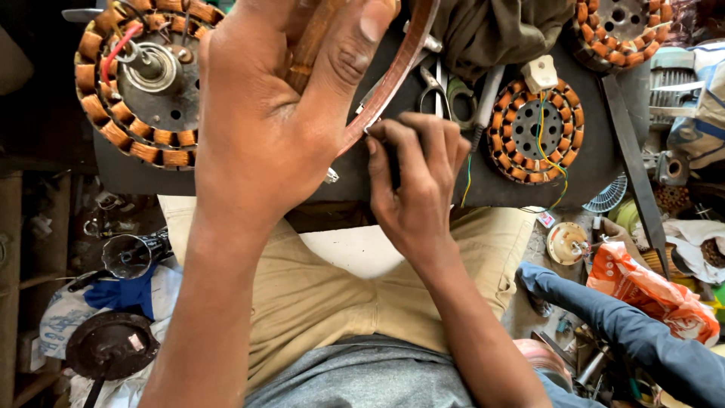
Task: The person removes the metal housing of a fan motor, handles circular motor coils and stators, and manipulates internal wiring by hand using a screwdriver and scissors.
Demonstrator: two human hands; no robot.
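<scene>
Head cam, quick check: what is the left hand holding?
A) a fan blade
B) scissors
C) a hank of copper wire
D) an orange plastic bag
C: the left hand is closed around a long hank of copper wire that curves across the dark board, while the right hand pinches at the same hank; the scissors lie untouched on the board.

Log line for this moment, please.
left hand: holds copper coil | right hand: pinches coil edge | board: wound stators

place: repair workshop | signs: copper-wound stators on dark workboard, pliers (floor cluttered with parts)
</scene>
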